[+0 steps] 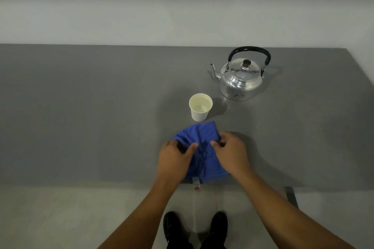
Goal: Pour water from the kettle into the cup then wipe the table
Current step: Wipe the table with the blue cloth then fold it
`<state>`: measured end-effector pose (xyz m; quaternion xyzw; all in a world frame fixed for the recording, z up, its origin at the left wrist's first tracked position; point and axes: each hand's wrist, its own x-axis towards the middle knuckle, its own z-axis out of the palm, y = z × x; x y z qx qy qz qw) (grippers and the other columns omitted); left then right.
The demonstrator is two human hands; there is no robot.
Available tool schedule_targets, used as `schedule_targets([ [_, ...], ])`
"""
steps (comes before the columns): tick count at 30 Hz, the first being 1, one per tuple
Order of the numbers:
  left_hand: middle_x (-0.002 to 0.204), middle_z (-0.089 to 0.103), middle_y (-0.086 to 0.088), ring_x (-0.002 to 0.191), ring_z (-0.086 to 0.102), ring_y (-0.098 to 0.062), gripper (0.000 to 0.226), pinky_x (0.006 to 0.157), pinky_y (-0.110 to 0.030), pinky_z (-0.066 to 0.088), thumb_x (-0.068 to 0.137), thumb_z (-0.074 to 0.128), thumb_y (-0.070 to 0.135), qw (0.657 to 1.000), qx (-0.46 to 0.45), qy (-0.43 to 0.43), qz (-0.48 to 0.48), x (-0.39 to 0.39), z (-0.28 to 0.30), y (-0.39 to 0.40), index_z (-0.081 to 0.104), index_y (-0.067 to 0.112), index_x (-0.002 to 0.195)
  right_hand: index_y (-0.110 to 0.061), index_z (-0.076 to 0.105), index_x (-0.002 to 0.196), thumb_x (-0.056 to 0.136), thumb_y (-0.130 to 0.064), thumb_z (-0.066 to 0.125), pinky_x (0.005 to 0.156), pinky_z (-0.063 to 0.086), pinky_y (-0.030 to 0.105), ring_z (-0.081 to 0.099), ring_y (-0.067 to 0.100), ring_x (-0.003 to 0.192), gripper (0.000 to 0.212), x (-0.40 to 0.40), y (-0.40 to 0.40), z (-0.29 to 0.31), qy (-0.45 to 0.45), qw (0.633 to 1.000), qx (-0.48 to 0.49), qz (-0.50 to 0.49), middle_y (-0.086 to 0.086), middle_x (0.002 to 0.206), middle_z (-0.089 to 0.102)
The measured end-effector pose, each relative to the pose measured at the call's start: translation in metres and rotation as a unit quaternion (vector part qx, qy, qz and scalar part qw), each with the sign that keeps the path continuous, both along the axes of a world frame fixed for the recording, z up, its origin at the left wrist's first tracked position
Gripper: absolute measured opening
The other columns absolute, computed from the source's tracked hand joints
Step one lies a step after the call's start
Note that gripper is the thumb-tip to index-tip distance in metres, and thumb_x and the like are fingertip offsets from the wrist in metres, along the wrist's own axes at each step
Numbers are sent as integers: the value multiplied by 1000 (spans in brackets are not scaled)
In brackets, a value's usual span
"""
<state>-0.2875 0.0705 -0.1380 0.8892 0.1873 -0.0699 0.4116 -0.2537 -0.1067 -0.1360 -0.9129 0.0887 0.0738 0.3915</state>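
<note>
Both hands, the left [175, 159] and the right [230, 152], pinched the bunched blue cloth [202, 147] at the desk's [81, 117] near edge. The cup [200, 106], apparently full, stood just beyond the cloth, with the kettle [240, 79] farther back to the right. A forward wipe could likely have knocked the cup and spilled it.

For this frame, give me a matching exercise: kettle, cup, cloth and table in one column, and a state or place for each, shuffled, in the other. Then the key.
Things:
1. kettle
2. cup
3. cloth
4. table

States or places:
A. blue, bunched, gripped by the left hand and the right hand
B. white, upright, holding water
C. grey, with everything resting on it
D. shiny metal, lid on, far right

Pairs: 1-D, 2-B, 3-A, 4-C
</note>
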Motion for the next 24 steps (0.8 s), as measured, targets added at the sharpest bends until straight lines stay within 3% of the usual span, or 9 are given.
schedule_targets([
  [4, 84, 57, 2, 68, 50, -6, 32, 57, -16, 33, 87, 75, 35, 1000, 21, -13, -2, 6, -1, -20, 49, 23, 74, -18, 72, 92, 90, -23, 74, 53, 38, 10, 59, -2, 59, 6, -6, 8, -1, 16, 1000, 18, 7, -16, 63, 61],
  [6, 83, 57, 2, 68, 52, -8, 25, 57, -15, 34, 86, 74, 25, 999, 2, -32, 3, 5, 0, -20, 52, 21, 75, -27, 66, 85, 89, -23, 75, 55, 38, 10, 59, -3, 61, 11, -7, 8, 2, 30, 999, 42, -3, -17, 66, 62],
  [12, 71, 64, 11, 61, 58, -2, 12, 56, -16, 47, 91, 67, 19, 980, -171, -88, 54, -10, 7, 3, 57, 24, 87, -36, 60, 82, 86, -21, 77, 58, 46, 6, 64, -7, 72, 23, -13, 8, 17, 20, 991, 129, -30, -15, 82, 69],
  [16, 93, 73, 9, 84, 72, -7, 18, 71, -24, 58, 94, 70, 16, 970, -212, -115, 39, -13, 18, 32, 60, 27, 102, -33, 62, 88, 87, -21, 77, 65, 53, 15, 67, 3, 79, 19, -17, 20, 31, 18, 984, 176, -5, -12, 89, 69],
  [18, 97, 72, 13, 89, 72, -6, 22, 73, -23, 59, 93, 73, 19, 971, -204, -125, 31, -12, 24, 49, 60, 31, 107, -29, 63, 89, 86, -20, 78, 63, 59, 25, 70, 11, 75, 18, -17, 30, 37, 25, 979, 200, 2, -9, 88, 70],
  [21, 92, 69, 21, 83, 67, 1, 26, 68, -11, 52, 92, 75, 24, 981, -140, -135, 22, -5, 33, 80, 56, 37, 105, -25, 65, 92, 86, -18, 80, 54, 60, 25, 74, 13, 69, 17, -17, 51, 42, 45, 967, 251, 12, -5, 91, 71],
  [24, 90, 69, 16, 82, 66, 0, 28, 63, -10, 48, 92, 72, 21, 991, -64, -112, -18, 7, 36, 115, 55, 33, 111, -21, 66, 93, 85, -14, 81, 61, 65, 38, 77, 16, 74, 18, -18, 76, 39, 89, 946, 311, 7, 0, 94, 72],
])
